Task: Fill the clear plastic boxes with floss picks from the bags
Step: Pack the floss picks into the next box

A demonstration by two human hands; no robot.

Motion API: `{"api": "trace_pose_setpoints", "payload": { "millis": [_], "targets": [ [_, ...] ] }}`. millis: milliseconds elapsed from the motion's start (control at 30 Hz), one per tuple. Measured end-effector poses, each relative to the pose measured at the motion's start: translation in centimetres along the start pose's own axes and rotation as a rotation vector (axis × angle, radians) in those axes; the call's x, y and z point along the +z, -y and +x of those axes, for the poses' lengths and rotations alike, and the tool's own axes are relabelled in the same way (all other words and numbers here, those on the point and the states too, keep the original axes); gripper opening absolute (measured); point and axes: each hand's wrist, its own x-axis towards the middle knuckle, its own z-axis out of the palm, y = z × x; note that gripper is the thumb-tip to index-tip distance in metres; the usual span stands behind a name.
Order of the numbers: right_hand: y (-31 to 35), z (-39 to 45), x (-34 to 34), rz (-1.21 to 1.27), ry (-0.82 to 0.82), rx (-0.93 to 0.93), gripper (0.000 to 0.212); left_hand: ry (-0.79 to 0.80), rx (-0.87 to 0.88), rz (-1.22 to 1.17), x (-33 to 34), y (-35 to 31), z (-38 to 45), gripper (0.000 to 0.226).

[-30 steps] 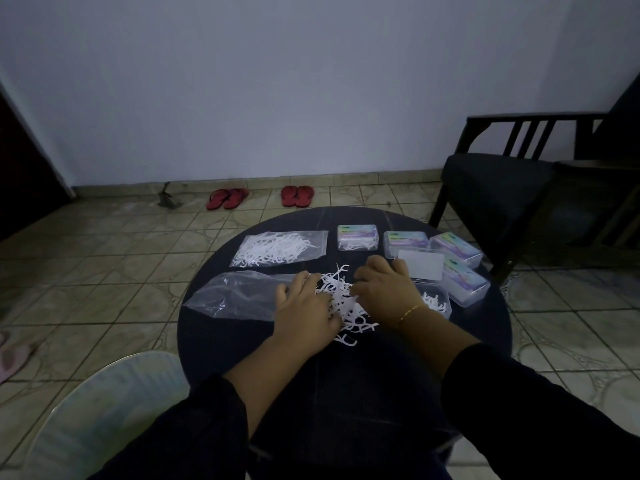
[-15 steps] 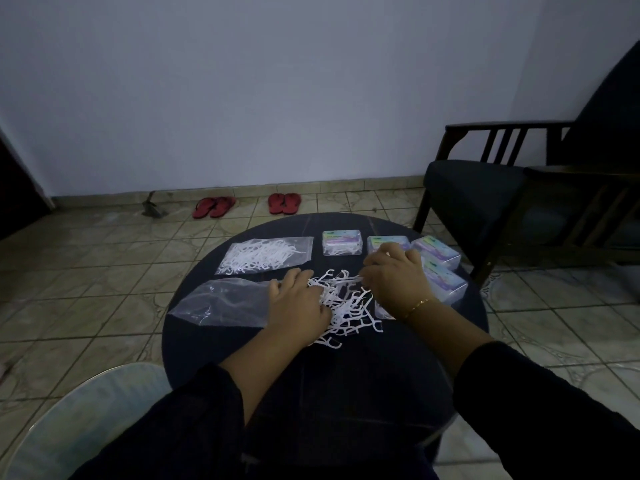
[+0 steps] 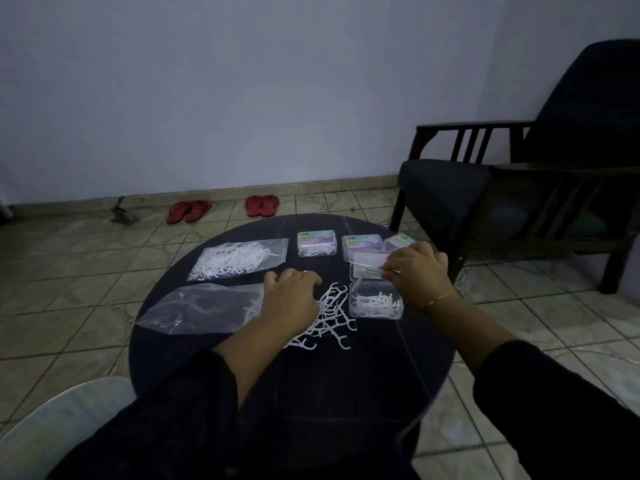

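**Drop the picks low into the open box**

Right hand (image 3: 415, 271) pinches a few picks above the open box (image 3: 376, 304); lower before releasing. Left hand (image 3: 291, 299), fingers curled, rests on the loose floss picks (image 3: 332, 320) on the tabletop (image 3: 311, 393), beside the emptied bag (image 3: 201, 310).

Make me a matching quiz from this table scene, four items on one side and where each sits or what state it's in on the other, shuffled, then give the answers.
Items
1. full bag
2. emptied bag
3. open box
4. loose floss picks

States
A. lies flat and nearly empty, beside the left hand
B. spread on the table between the hands
C. far left, packed with picks
D. lid up, partly filled, below the right hand

Pairs: 1-C, 2-A, 3-D, 4-B
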Motion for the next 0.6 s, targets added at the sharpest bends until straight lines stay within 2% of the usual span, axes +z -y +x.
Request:
{"api": "trace_pose_setpoints", "payload": {
  "millis": [100, 267, 400, 600],
  "targets": [
    [-0.5, -0.2, 0.4, -0.04, 0.043, 0.002, 0.029, 0.041, 0.021, 0.024, 0.4, -0.2, 0.4, 0.046],
    [0.0, 0.2, 1.2, -0.07, 0.11, -0.014, 0.03, 0.078, 0.03, 0.074, 0.9, -0.7, 0.7, 0.035],
    [0.3, 0.3, 1.7, -0.128, 0.183, -0.02, 0.032, 0.134, 0.046, 0.078, 1.1, -0.9, 0.8, 0.038],
    [0.0, 0.2, 2.3, -0.087, 0.16, -0.027, 0.035, 0.142, 0.066, 0.115, 1.4, -1.1, 1.1, 0.042]
  ]
}}
